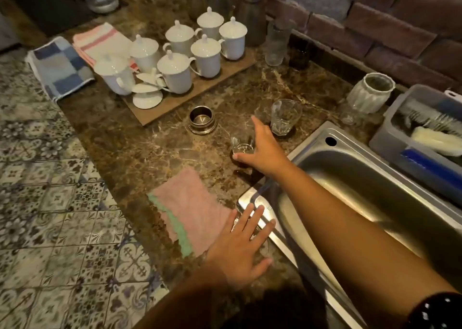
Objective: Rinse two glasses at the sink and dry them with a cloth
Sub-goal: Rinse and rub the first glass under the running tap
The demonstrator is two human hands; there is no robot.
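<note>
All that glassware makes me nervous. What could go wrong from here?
The right hand reaches a small glass with fingers spread; a loose grasp could tip it onto the hard counter. A second glass stands close behind it and could be knocked.

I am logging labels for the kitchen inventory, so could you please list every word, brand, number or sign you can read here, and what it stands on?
None: no text in this view can be read.
sink: a faint mark on its near rim, too blurred to read.
grey tub: a white piece at its far edge, too small to read.
white lidded cups and pink cloth: no lettering visible.
</note>
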